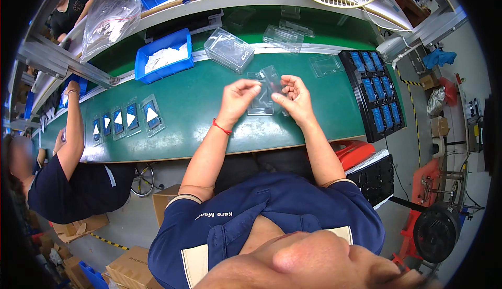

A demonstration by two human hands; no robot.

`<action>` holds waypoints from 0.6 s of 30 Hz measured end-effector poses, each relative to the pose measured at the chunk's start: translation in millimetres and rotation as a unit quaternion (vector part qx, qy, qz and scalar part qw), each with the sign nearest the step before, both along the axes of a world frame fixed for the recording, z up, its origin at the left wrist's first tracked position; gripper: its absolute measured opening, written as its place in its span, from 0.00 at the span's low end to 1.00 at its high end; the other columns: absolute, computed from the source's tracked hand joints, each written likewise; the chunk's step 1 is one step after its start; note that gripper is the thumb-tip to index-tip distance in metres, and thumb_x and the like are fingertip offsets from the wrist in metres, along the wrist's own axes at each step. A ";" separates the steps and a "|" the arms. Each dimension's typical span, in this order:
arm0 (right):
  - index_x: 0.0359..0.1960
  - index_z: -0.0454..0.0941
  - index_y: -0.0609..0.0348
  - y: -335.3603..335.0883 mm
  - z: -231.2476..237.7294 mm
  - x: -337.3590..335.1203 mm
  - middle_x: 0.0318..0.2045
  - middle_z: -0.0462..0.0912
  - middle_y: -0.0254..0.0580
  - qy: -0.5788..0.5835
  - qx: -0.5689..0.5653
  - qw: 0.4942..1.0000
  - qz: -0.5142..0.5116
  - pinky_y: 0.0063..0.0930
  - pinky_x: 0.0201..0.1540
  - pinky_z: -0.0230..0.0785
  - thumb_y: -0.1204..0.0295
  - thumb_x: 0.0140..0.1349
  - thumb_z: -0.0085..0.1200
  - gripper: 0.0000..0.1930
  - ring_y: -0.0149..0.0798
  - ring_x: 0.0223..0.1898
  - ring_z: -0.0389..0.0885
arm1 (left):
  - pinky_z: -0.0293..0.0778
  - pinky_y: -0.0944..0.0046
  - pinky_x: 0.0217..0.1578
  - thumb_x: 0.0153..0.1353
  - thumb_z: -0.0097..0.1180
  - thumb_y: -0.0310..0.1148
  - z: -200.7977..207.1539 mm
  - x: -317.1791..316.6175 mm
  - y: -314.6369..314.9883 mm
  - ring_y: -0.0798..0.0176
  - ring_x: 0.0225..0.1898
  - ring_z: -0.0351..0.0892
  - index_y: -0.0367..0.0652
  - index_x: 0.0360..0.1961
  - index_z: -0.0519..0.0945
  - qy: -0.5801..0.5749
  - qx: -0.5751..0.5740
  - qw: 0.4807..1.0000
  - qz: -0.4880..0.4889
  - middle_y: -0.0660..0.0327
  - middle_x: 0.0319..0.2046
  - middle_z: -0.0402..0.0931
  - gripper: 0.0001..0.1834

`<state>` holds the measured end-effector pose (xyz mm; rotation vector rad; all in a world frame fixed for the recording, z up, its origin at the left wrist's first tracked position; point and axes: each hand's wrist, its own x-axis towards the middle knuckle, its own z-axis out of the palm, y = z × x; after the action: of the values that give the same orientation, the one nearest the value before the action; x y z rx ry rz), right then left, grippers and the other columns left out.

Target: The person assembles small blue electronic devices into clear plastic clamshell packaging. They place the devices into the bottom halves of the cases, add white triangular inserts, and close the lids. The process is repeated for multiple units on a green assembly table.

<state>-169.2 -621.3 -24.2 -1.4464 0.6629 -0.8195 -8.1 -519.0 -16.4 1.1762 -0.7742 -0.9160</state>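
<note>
Head view: the left hand (240,96) has thumb and fingertips pinched together at the left edge of a clear plastic shell (271,79); whether they grip it cannot be determined. The right hand (296,100) grasps the shell from its right side, thumb against the plastic, fingers curled. The shell is tilted between the two hands, above the green worktable (198,116); a second clear piece (260,106) lies on the surface beneath. Beyond the hands stand a stack of clear containers (230,49) and, to its left, a blue bin (166,70) holding white pieces. At left, five packs (118,123) bearing white triangles lie in a row near a co-worker's arm (75,132). At right, a black tray (361,101) carries blue units in rows
</note>
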 end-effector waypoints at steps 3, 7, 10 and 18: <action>0.51 0.70 0.63 9.1 0.6 7.1 0.43 0.74 0.37 0.026 -0.085 0.996 -0.006 0.23 0.39 0.67 0.65 0.42 0.74 0.34 0.28 0.38 0.69 | 0.66 0.77 0.15 0.62 0.57 0.27 -4.2 -4.6 0.7 0.76 0.18 0.71 0.37 0.39 0.80 0.111 -0.027 0.989 -0.091 0.65 0.22 0.76 0.06; 0.52 0.70 0.63 12.6 1.0 9.5 0.44 0.73 0.37 0.037 -0.094 0.995 -0.002 0.22 0.38 0.68 0.65 0.44 0.73 0.34 0.28 0.38 0.68 | 0.67 0.75 0.14 0.63 0.57 0.30 -7.8 0.0 1.4 0.73 0.16 0.71 0.37 0.35 0.78 0.180 -0.014 0.977 -0.117 0.63 0.21 0.76 0.06; 0.51 0.70 0.64 19.1 0.8 15.4 0.44 0.72 0.38 -0.054 -0.008 0.998 0.015 0.20 0.37 0.69 0.66 0.45 0.72 0.33 0.26 0.38 0.68 | 0.67 0.75 0.15 0.63 0.57 0.30 -10.4 -1.9 1.0 0.72 0.17 0.71 0.38 0.34 0.78 0.212 -0.032 0.968 -0.128 0.63 0.21 0.75 0.06; 0.54 0.69 0.63 14.8 4.8 0.6 0.44 0.73 0.39 -0.104 0.107 0.989 0.006 0.19 0.41 0.71 0.75 0.50 0.67 0.29 0.26 0.40 0.73 | 0.69 0.73 0.19 0.62 0.57 0.28 -16.1 -9.4 0.5 0.72 0.23 0.71 0.38 0.33 0.78 0.273 -0.091 0.950 -0.122 0.62 0.28 0.76 0.05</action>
<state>-168.6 -606.5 -19.4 -1.1532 0.5647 -0.8504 -17.5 -518.6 -32.5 0.6221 -0.5389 -1.2763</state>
